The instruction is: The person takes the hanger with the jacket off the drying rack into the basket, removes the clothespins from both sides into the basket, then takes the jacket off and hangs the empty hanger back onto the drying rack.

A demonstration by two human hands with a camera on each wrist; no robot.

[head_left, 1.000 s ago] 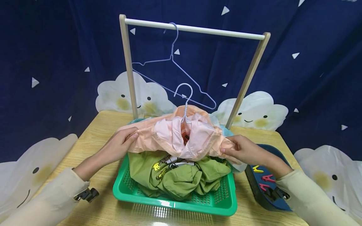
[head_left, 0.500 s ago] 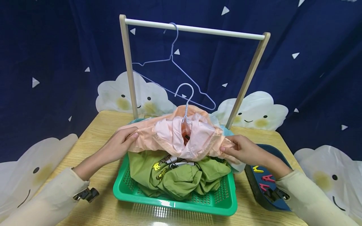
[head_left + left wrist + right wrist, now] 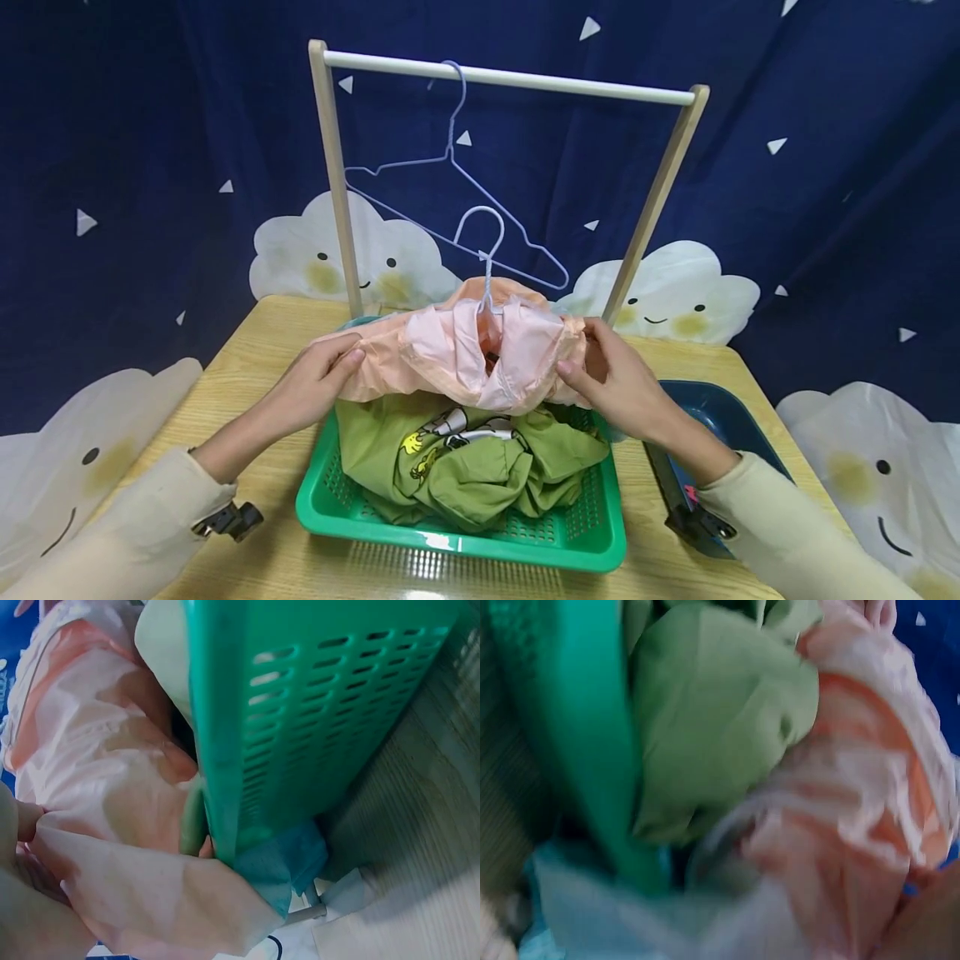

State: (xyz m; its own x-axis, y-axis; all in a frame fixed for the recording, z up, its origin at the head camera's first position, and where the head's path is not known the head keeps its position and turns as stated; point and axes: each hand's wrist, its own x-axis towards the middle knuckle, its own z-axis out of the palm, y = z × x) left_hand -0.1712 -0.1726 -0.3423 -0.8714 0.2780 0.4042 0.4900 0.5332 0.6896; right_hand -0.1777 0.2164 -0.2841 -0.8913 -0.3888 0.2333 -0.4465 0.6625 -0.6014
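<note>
A thin peach jacket with a pale pink collar lies over the back of a green basket. A lavender wire hanger is inside it, its hook rising from the neck opening. My left hand pinches the jacket's left side between thumb and fingers. On the other side, my right hand holds the jacket close beside the collar, thumb in front and fingers behind the cloth. In front of the jacket, a crumpled green garment with a cartoon print fills the basket. The right wrist view is blurred.
Behind the basket stands a rack with a white bar and wooden posts. Another lavender hanger hangs from the bar. A dark blue tray with a red clothespin sits on the wooden table at right.
My right hand has moved left and slightly up, from the jacket's right end to beside the collar. The jacket hanger's hook has risen a little. The left hand keeps its hold.
</note>
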